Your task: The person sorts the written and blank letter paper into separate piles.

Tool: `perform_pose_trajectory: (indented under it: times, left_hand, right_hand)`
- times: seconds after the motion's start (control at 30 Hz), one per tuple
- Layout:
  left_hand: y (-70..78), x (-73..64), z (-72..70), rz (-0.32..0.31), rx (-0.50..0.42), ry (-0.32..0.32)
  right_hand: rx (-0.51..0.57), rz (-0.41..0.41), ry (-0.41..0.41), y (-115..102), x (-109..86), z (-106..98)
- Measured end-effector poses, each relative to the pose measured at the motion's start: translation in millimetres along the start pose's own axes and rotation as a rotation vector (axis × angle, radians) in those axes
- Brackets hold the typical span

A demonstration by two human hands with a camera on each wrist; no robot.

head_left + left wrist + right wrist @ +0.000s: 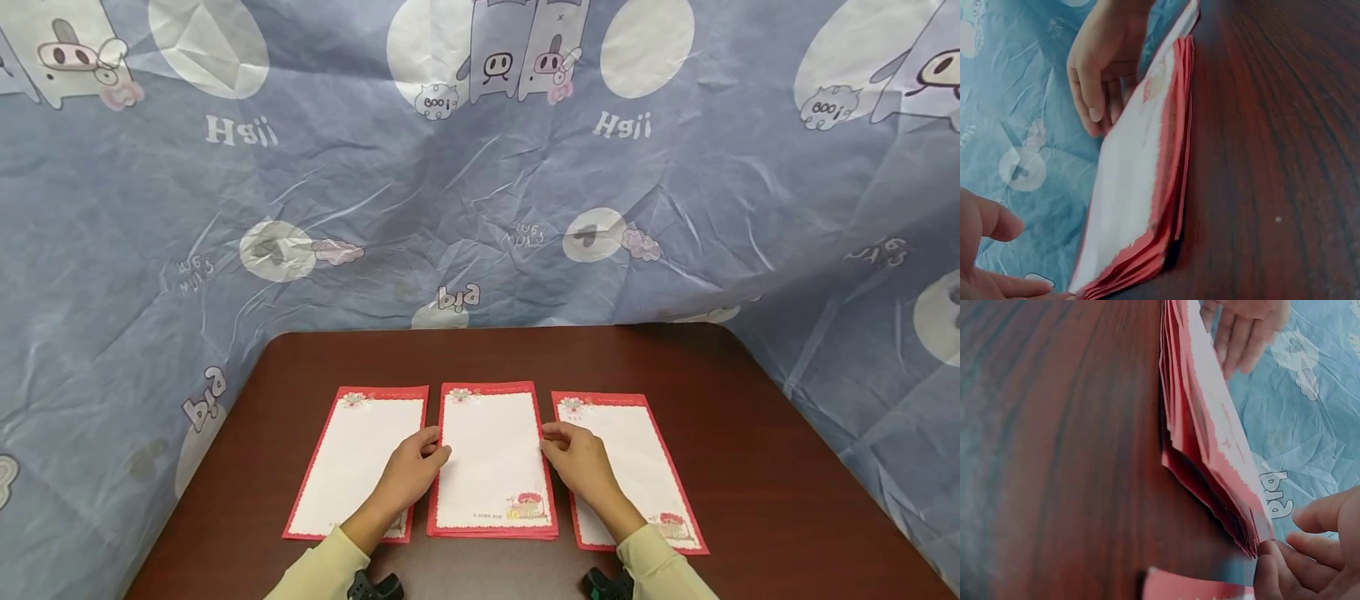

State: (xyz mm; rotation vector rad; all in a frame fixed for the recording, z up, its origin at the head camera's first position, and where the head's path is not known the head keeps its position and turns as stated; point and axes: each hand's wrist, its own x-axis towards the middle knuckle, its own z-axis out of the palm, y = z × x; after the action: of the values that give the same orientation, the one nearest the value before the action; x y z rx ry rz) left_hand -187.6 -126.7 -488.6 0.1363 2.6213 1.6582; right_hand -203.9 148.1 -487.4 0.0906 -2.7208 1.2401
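Observation:
A stack of red-bordered white paper sheets (491, 462) lies between the two hands in the head view. My left hand (411, 468) touches its left edge with the fingertips, thumb held apart from the fingers. At the opposite edge is my right hand (583, 462), its fingertips against the paper and the thumb also apart. Several layered, slightly spread edges show on the stack (1129, 187) in the left wrist view. From the right wrist, the stack's corner (1235, 469) meets the right fingers (1272, 569). Neither thumb visibly pinches the paper.
To the left lies another red-bordered sheet (352, 475), partly under the left forearm. A similar sheet (637, 467) lies to the right, partly covered by the right hand and forearm. All rest on a dark brown table (750, 467), with a blue patterned cloth (480, 183) behind it.

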Motion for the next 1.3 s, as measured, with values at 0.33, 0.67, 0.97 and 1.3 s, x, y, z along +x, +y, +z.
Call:
perform_pose_trajectory:
  times: [0.33,0.67,0.97,1.3]
  left_hand:
    - [-3.9,0.8,-0.3,0.02,-0.216,0.042]
    - [-8.3,6.3,-17.3,-0.047,-0.347,0.127]
    - [-26.4,0.7,-59.4,-0.11,-0.285,0.186]
    - [-58.5,-12.8,-116.9,-0.177,-0.13,0.248]
  right_hand:
    - [0.266,0.077,0.042,0,3.5,0]
    - [0.487,0.14,-0.052,-20,11.5,4]
    - [0.451,0.084,-0.144,-49,26.6,45]
    - [0.402,0.035,-0.277,-85,29.4,99]
